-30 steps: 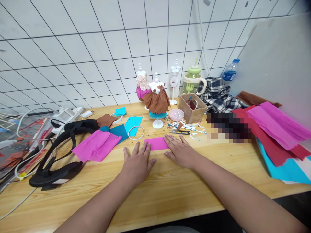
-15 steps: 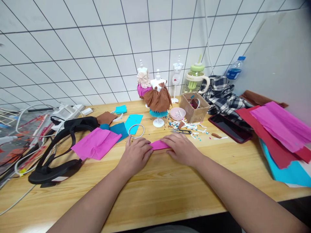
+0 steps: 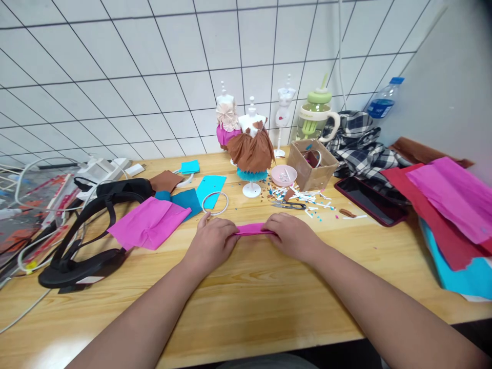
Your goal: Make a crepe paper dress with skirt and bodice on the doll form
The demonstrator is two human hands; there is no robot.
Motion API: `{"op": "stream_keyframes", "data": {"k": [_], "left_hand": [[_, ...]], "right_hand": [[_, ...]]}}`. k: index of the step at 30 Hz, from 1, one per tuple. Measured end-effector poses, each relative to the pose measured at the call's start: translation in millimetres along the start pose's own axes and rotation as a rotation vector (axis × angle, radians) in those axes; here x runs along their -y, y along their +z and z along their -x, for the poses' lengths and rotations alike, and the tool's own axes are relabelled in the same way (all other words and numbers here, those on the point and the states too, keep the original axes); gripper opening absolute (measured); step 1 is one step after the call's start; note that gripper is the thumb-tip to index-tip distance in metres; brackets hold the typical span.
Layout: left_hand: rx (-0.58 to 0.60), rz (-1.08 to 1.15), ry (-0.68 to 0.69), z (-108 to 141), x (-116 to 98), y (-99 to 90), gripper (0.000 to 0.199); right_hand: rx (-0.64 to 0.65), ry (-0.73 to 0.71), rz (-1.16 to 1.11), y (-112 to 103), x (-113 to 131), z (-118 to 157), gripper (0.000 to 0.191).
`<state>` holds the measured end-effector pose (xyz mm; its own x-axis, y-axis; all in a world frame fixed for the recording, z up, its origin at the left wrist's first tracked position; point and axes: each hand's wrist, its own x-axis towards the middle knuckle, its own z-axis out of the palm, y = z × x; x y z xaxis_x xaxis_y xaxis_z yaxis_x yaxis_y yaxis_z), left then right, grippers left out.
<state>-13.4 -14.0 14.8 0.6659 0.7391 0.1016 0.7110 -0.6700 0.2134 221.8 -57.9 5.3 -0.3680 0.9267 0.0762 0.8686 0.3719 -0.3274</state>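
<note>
Loose pink sheet (image 3: 151, 223) out at 9 o'clock, then the left hand (image 3: 213, 240) pinching the 9 o'clock end of a folded pink strip (image 3: 253, 229), dial centre. Brown-skirted mannequin (image 3: 251, 148)'s at 12, snips (image 3: 292, 205) at 2, right hand (image 3: 290, 237) gripping the 3 o'clock end.

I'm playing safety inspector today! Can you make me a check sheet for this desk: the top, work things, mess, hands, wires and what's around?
Surface: wooden table; bare wood shows in front.
Work things: narrow pink strip, stretching between the hands.
Clutter: white bits scattered near small scissors; phone lying at the right; black strap at the left.
Hands: left hand and right hand each hold one end of the strip.
Cables: white cables tangled at the left; white cord down the wall.
Surroundings: tiled wall behind; three small dress stands before it.
</note>
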Motion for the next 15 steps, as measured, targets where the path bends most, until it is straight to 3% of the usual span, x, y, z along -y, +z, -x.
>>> {"op": "stream_keyframes", "data": {"k": [7, 15], "left_hand": [[-0.009, 0.077, -0.084, -6.8, 7.6, 8.8, 0.025], [-0.024, 0.049, -0.209, -18.9, 12.1, 23.1, 0.031]], "right_hand": [[-0.004, 0.201, -0.265, 4.0, -16.5, -5.6, 0.023], [-0.029, 0.402, -0.172, 7.0, -14.1, -17.1, 0.020]]}}
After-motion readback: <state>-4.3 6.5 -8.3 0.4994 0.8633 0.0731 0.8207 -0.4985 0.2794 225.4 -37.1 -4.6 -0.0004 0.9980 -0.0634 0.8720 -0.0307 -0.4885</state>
